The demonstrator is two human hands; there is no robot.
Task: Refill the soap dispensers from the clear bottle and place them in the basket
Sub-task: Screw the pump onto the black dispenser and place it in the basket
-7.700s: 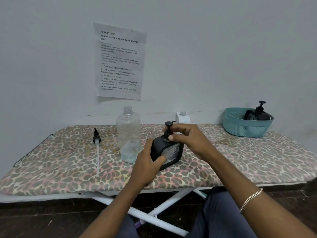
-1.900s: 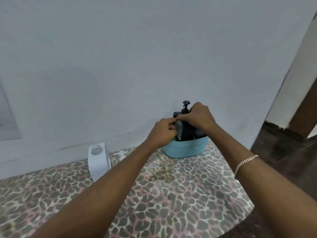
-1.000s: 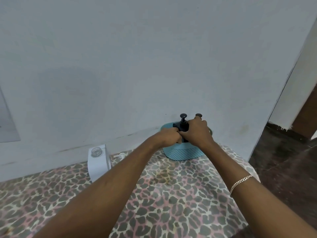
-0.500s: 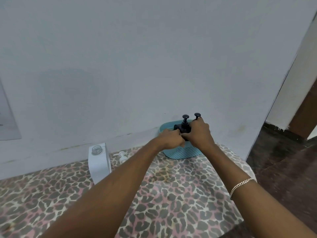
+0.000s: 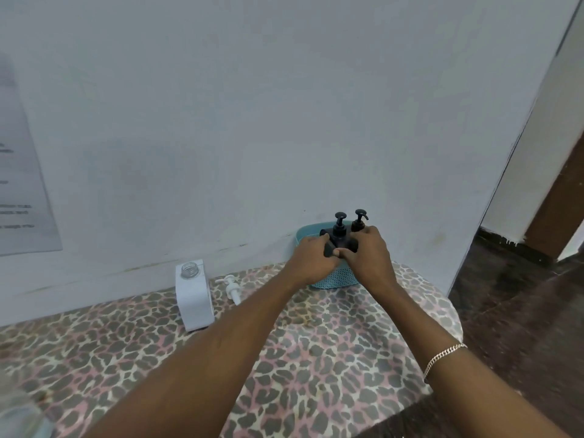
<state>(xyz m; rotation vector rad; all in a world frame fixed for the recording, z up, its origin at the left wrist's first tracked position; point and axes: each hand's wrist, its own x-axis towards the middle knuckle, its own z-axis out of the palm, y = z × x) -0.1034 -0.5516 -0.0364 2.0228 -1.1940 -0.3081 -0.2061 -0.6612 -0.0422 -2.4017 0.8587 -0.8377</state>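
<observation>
both hands, left hand [image 5: 311, 257] and right hand [image 5: 368, 256], grip the upright black dispenser [image 5: 339, 237], pump up, in the teal basket [image 5: 335, 276].

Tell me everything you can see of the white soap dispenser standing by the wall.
The white soap dispenser is a flat, rectangular bottle with rounded corners, opaque and plastic-looking, so its fill level cannot be told. Its clear threaded neck is open, with no pump fitted; a white pump lies just to its right, apart from it. It stands upright on the leopard-print cover, close to the wall, left of the teal basket. Only the cover touches it.
</observation>
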